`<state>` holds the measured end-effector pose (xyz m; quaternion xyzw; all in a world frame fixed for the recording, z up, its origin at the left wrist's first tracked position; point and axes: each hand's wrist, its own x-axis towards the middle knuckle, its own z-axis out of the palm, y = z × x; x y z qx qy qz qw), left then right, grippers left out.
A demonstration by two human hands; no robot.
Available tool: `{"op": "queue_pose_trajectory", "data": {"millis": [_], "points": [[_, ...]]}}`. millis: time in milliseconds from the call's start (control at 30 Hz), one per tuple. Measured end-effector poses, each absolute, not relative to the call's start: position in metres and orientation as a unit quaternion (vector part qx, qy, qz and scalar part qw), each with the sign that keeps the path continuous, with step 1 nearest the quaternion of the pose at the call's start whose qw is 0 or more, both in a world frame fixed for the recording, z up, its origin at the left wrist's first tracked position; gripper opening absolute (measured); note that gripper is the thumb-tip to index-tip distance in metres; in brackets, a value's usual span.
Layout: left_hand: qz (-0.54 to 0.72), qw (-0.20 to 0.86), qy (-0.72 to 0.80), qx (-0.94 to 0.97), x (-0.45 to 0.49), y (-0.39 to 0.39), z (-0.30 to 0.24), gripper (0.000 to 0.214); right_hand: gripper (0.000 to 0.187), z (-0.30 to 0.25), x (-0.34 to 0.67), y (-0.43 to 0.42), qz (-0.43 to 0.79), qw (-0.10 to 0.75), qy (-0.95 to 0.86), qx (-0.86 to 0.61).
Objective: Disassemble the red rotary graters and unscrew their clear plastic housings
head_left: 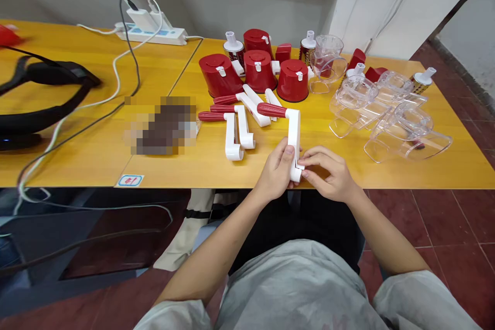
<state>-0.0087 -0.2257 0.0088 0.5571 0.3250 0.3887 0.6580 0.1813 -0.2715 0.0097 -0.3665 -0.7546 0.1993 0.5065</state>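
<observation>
My left hand (277, 169) is closed around the white arm of a crank handle (294, 131) with a red ribbed grip, held near the table's front edge. The grip points left and the round socket end is at the bottom. My right hand (328, 172) pinches at that lower end, where a small white edge stands slightly apart from the arm; whether it is a separate piece I cannot tell. More crank handles (231, 136) lie just to the left. A loose white strip (271, 97) lies behind the held one.
Red cup-shaped housings (293, 81) stand at the back centre. Clear plastic bodies (410, 126) and white-topped grater drums (423, 80) are on the right. A power strip (154, 35) with cables, a blurred dark item (162, 129) and a black headset strap (50, 98) lie left.
</observation>
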Motion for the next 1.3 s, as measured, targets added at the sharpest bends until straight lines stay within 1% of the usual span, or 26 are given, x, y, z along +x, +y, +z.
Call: {"op": "queue_pose_trajectory", "data": {"millis": [67,167,233,300,400,467,567,700,800,1000,1200,1300], "points": [[0.404,0.628,0.332,0.575,-0.008,-0.226,0.008,0.074,0.014,0.011,0.181,-0.274,0.232,0.507,-0.740,-0.376],[0.448,0.555,0.330,0.618,-0.007,-0.227,0.006,0.068,0.017,0.011,0.180,-0.276,0.291,0.504,-0.713,-0.391],[0.468,0.512,0.324,0.643,-0.007,-0.228,0.005,0.064,0.022,0.009,0.179,-0.276,0.329,0.501,-0.691,-0.404],[0.472,0.492,0.314,0.660,-0.007,-0.229,0.004,0.060,0.031,0.006,0.177,-0.275,0.356,0.502,-0.665,-0.422],[0.465,0.481,0.298,0.680,-0.007,-0.231,0.003,0.053,0.051,0.001,0.174,-0.273,0.382,0.498,-0.640,-0.443],[0.461,0.473,0.295,0.690,-0.007,-0.232,0.001,0.051,0.056,0.000,0.174,-0.273,0.397,0.487,-0.638,-0.446],[0.462,0.465,0.293,0.696,-0.007,-0.232,-0.001,0.049,0.058,-0.001,0.175,-0.273,0.406,0.478,-0.639,-0.444],[0.462,0.484,0.288,0.685,-0.008,-0.230,-0.004,0.045,0.064,-0.005,0.176,-0.275,0.397,0.478,-0.651,-0.436],[0.464,0.494,0.285,0.677,-0.008,-0.229,-0.006,0.044,0.062,-0.007,0.178,-0.276,0.372,0.474,-0.671,-0.432],[0.459,0.482,0.322,0.674,-0.007,-0.230,-0.006,0.048,0.059,-0.005,0.179,-0.279,0.325,0.465,-0.696,-0.440],[0.466,0.493,0.317,0.663,-0.007,-0.230,-0.006,0.053,0.069,-0.009,0.180,-0.276,0.362,0.471,-0.681,-0.428],[0.458,0.494,0.324,0.665,-0.007,-0.230,-0.007,0.051,0.066,-0.008,0.181,-0.274,0.383,0.473,-0.669,-0.427]]}}
